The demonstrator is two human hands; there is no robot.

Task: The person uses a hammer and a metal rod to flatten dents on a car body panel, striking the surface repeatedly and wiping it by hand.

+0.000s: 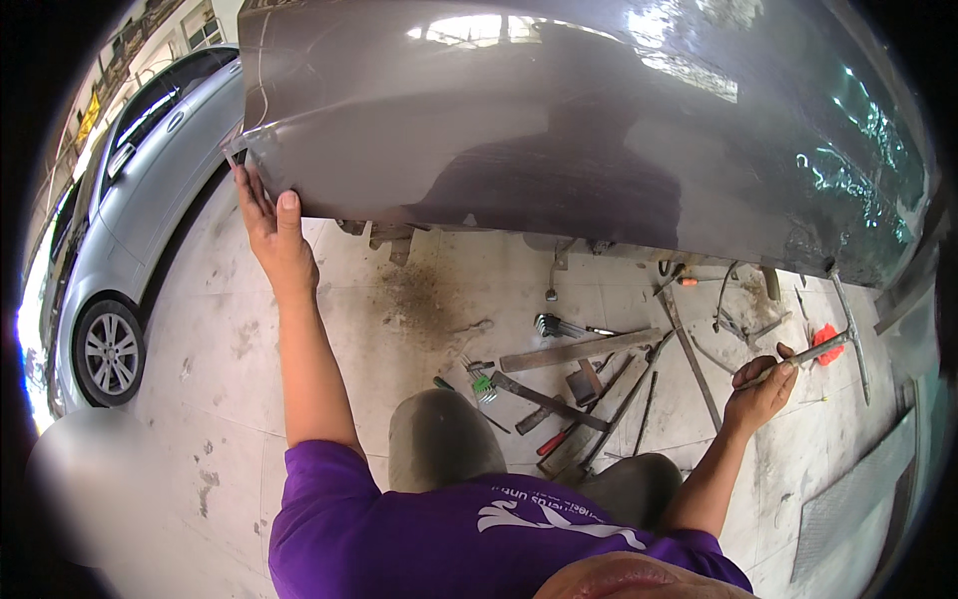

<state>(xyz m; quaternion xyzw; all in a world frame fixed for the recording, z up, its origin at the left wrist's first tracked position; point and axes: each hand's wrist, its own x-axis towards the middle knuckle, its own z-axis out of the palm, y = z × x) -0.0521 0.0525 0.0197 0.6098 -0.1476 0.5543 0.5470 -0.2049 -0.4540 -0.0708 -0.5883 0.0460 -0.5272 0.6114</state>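
- Step in hand (judged): bracing of the large glossy dark-grey car body panel (399, 160), with striking or levering work at its lower edge. The panel spans 10 to 2 o'clock.
- Left hand (277, 235), between 9 and 10 o'clock: partly open, thumb on the panel's lower left corner, fingers extended along its side edge. How firmly it grips cannot be told.
- Right hand (763, 389), between 3 and 4 o'clock: closed around the handle of the long-headed grey metal hammer (851, 337). The head's upper tip is at the panel's lower edge; contact cannot be confirmed.
- Next move (judged): requires a steady corner and controlled hammer alignment.
- Surroundings: silver car (180, 170), 10 o'clock; crumpled red cloth-like item (827, 344), 3 o'clock, beyond the handle.
- Obstructions: long flat brown bar (579, 349), 4 o'clock, and red-handled slim tool (552, 442), 5 o'clock, clutter the floor (220, 399).
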